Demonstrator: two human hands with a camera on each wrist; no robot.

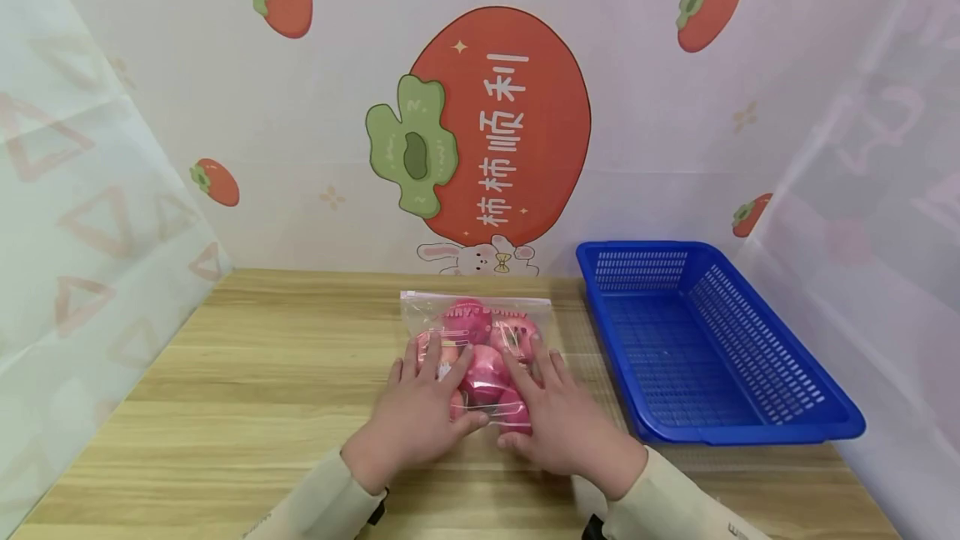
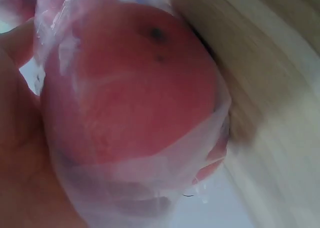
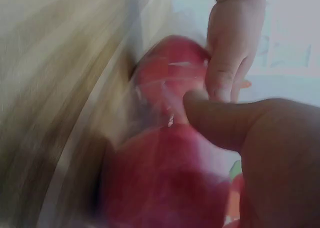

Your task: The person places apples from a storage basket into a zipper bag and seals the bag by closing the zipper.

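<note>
A clear zip-top bag with a white slider strip along its far edge lies flat on the wooden table, filled with several round pink-red fruits. Their exact kind is unclear through the plastic. My left hand rests on the bag's left side, its fingers spread and mostly straight. On the right side my right hand lies the same way, fingers pointing forward. A red fruit under plastic fills the left wrist view. In the right wrist view, a thumb touches the bag above the red fruits.
A blue plastic basket with slotted sides stands on the table right of the bag, nothing visible in it. Behind, a fabric backdrop printed with persimmons hangs at the table's far edge. Wood-grain tabletop stretches left of the bag.
</note>
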